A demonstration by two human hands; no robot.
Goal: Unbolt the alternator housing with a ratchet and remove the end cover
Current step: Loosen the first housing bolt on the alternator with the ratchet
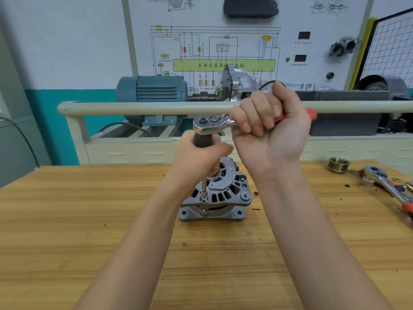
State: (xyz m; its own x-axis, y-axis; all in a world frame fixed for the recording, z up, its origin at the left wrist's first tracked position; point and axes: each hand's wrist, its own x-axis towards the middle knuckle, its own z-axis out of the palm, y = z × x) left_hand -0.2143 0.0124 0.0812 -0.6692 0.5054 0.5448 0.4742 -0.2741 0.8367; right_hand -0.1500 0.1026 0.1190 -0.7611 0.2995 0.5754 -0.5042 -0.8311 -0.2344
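Head: R hand [268, 124] fingers grip ratchet [214, 124] above alternator [223, 193].

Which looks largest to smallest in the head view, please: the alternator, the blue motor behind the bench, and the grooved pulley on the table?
1. blue motor, though it stands farthest back, so its lead is likely real.
2. alternator, nearer the camera.
3. grooved pulley, clearly the smallest.

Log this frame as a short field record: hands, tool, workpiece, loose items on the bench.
left hand: grips the dark extension handle under the ratchet head
right hand: grips the ratchet handle
socket: on a bolt at the alternator housing edge
end cover: still on
bench: pulley, second ratchet at right
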